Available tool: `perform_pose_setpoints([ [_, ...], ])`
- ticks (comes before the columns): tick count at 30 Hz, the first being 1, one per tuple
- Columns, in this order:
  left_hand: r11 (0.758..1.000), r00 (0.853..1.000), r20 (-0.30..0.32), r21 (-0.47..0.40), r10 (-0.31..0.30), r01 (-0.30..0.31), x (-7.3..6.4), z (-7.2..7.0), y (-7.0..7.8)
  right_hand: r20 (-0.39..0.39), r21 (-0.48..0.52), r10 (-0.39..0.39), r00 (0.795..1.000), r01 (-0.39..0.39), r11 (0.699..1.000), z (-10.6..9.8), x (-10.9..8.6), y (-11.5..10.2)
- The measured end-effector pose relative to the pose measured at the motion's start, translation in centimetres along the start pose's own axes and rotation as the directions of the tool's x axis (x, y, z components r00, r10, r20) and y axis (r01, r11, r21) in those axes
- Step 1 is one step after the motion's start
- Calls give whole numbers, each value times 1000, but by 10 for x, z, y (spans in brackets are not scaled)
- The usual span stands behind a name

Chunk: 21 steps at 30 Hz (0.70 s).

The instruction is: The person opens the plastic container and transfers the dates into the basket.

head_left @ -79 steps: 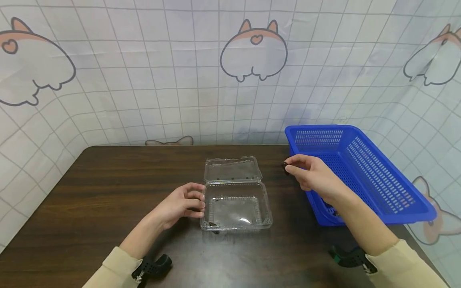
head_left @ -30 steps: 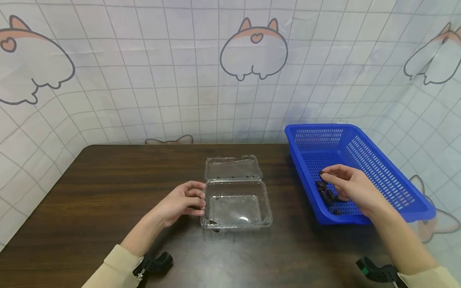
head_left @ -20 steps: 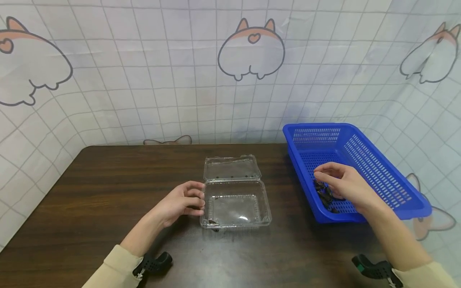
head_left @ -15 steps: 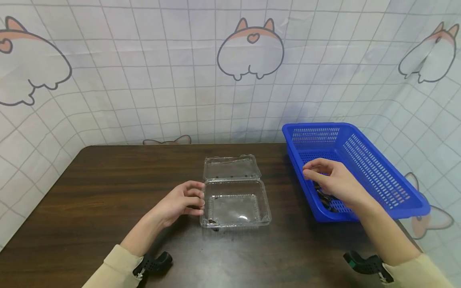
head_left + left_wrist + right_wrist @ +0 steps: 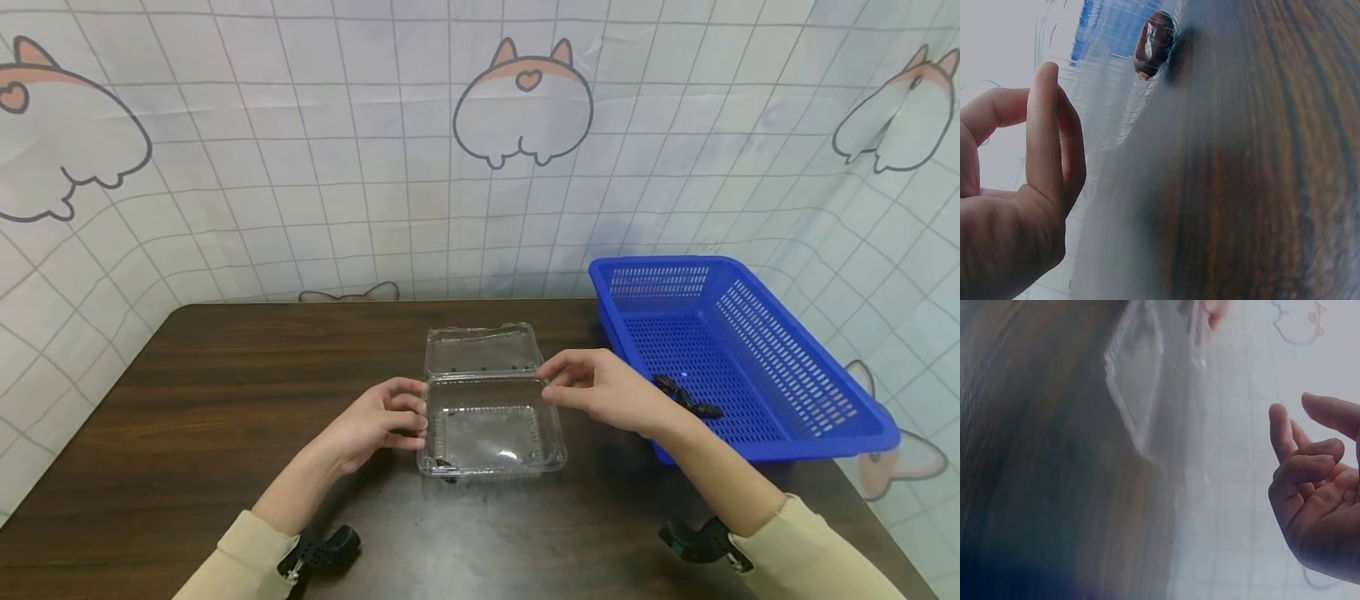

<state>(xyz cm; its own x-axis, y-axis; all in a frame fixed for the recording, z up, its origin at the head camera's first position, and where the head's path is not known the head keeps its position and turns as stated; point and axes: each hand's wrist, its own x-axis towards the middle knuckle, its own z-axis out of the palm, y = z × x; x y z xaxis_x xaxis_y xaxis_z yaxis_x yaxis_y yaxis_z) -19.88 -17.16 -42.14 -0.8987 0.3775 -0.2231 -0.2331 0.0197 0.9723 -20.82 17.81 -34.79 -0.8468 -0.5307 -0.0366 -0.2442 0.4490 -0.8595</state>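
Note:
A clear plastic clamshell box (image 5: 491, 433) stands on the table, its lid (image 5: 483, 350) folded back. My left hand (image 5: 382, 421) rests its loosely bent fingertips against the box's left rim. A glossy brown date (image 5: 1155, 44) lies at the box's near left corner, showing through the plastic in the left wrist view. My right hand (image 5: 600, 390) hovers at the box's right back corner by the hinge. Its thumb and forefinger (image 5: 1280, 422) are spread apart with nothing between them. Several dark dates (image 5: 684, 398) lie in the blue basket (image 5: 843, 446), behind the right forearm.
The blue basket, with slotted sides, sits at the table's right edge, close to my right arm. Dark wood-grain table (image 5: 300, 358) extends left of the box. A white gridded cloth wall (image 5: 337, 167) with cartoon dogs stands behind it.
My right hand carried a date from beside the box into the basket, let it go, then moved left to the box's right edge. My left hand has stayed at the box.

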Motion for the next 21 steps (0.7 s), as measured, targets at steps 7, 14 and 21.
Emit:
perform_pose_setpoints([
  [7, 1000, 1000, 2, 2, -3, 3, 2, 0, -1, 86, -42, -34, 996, 38, 998, 30, 19, 1],
  [14, 1000, 1000, -3, -2, -12, 12, 3, 2, 1, 178, -39, -60, 982, 68, 997, 59, 39, 6],
  [21, 1000, 1000, -1, 2, -11, 11, 3, 1, 2, 245, -59, -37, 969, 53, 997, 82, 53, 8],
])
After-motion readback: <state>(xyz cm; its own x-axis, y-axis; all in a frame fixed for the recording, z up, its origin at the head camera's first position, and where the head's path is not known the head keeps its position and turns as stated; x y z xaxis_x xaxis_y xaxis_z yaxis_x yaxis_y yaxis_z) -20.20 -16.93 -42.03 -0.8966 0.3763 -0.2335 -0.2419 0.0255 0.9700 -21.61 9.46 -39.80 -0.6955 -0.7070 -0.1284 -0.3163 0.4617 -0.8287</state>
